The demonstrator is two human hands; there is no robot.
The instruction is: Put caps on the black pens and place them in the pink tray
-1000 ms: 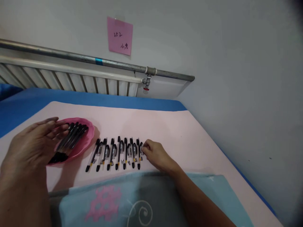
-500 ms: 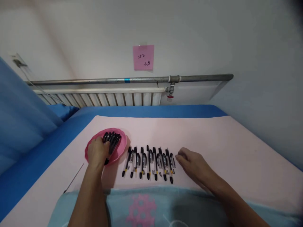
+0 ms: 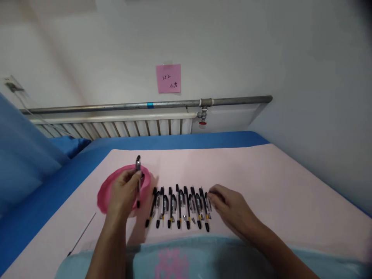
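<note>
My left hand (image 3: 123, 190) is closed around at least one black-capped clear pen (image 3: 138, 166), held upright over the pink plate (image 3: 103, 197). More dark pen parts show at its fingers; how many it grips I cannot tell. To the right lies a row of uncapped pen barrels (image 3: 179, 207), with loose black caps (image 3: 173, 203) between them and small silver cone tips (image 3: 193, 220) below the caps. My right hand (image 3: 228, 201) rests at the row's right end, fingers curled together against the last cap (image 3: 208, 203). Whether it pinches that cap is unclear.
A thin stick-like refill (image 3: 83, 232) lies left on the pink sheet (image 3: 247, 170). A light blue cloth (image 3: 209, 252) covers the near edge. Behind are a radiator (image 3: 139, 128), a metal pipe (image 3: 174, 104) and a wall with a pink note (image 3: 168, 78). A blue curtain (image 3: 26, 155) hangs left.
My left hand has lifted out of the plate with pen in its grip, and the pens seen there no longer show. My right hand has come closer to the row's last cap. The view shifted slightly.
</note>
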